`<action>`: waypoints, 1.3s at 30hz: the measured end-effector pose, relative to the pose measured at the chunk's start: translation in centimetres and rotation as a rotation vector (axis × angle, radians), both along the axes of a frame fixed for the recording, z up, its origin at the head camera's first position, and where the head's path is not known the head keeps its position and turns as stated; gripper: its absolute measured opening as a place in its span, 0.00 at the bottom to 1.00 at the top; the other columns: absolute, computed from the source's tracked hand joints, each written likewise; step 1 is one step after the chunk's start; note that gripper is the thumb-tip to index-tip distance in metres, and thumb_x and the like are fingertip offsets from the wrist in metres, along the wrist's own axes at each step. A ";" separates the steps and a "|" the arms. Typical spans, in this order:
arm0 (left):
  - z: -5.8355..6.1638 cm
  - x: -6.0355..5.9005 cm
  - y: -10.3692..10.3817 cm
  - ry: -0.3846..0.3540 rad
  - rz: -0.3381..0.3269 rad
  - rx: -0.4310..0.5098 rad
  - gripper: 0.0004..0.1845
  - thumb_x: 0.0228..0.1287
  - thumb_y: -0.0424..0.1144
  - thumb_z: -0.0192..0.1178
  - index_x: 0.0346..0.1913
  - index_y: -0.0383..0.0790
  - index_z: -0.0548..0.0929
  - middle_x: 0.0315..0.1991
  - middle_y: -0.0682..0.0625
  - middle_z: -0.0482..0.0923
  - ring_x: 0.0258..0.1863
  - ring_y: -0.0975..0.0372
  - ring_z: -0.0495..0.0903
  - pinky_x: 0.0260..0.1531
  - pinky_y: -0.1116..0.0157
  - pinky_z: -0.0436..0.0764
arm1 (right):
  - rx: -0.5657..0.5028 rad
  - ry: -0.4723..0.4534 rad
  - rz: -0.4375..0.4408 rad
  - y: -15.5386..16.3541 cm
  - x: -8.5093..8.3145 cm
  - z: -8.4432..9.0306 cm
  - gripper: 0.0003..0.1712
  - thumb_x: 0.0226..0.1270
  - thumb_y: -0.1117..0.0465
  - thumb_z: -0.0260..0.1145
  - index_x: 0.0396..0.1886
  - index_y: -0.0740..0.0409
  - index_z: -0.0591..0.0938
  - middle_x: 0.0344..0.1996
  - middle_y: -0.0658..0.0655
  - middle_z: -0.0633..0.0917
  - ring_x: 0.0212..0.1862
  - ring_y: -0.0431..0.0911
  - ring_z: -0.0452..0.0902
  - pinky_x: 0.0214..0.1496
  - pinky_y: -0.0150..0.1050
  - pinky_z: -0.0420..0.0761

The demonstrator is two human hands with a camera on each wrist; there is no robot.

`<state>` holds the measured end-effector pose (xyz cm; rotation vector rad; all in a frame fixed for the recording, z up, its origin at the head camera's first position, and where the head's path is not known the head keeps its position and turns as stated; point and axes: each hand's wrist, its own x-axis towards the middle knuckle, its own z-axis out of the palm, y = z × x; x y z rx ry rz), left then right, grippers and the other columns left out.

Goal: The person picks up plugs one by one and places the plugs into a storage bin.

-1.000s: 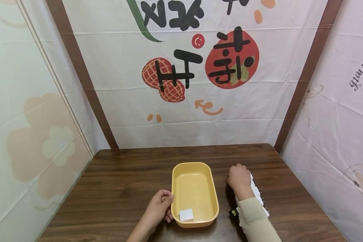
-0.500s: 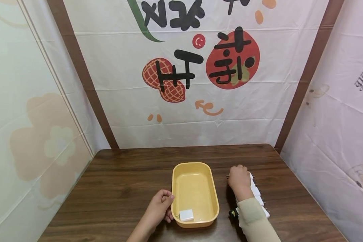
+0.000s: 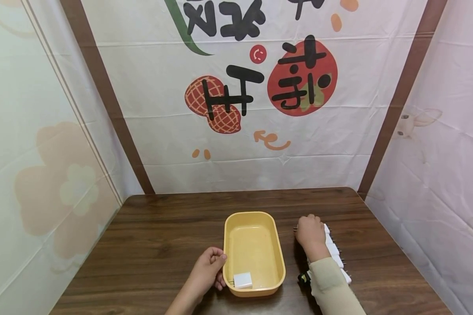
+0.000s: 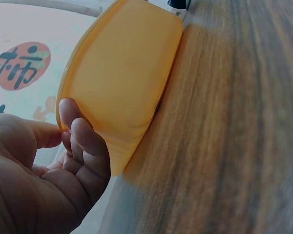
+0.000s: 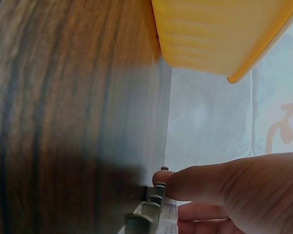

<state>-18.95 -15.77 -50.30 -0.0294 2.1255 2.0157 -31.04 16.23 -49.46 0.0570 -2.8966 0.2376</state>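
The left hand (image 3: 206, 269), fingers loosely curled, is touching the unlabelled yellow tray (image 3: 256, 286); the right hand (image 3: 310, 235) is gripping white plugs (image 3: 334, 250) beneath the banner (image 3: 260, 83) with large black characters.

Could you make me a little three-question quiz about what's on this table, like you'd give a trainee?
1. True or false: the yellow tray holds one white plug adapter at its near end.
2. Which hand rests on the row of white adapters lying on the wooden table? A) left hand B) right hand C) neither
3. Fill in: the left hand touches the tray's ____ edge, as the person sees it.

Key
1. True; the rest of the tray shows bare.
2. B; the right hand covers the row's far end, a finger by the metal prongs.
3. Left; the fingers curl against the rim.
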 end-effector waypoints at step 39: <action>-0.5 -0.1 0.0 0.030 -0.009 0.000 0.17 0.80 0.40 0.53 0.57 0.27 0.68 0.26 0.45 0.76 0.16 0.61 0.76 0.15 0.67 0.79 | 0.009 -0.023 0.049 0.7 -0.2 0.2 0.20 0.51 0.53 0.83 0.31 0.65 0.87 0.33 0.67 0.83 0.40 0.65 0.81 0.43 0.61 0.84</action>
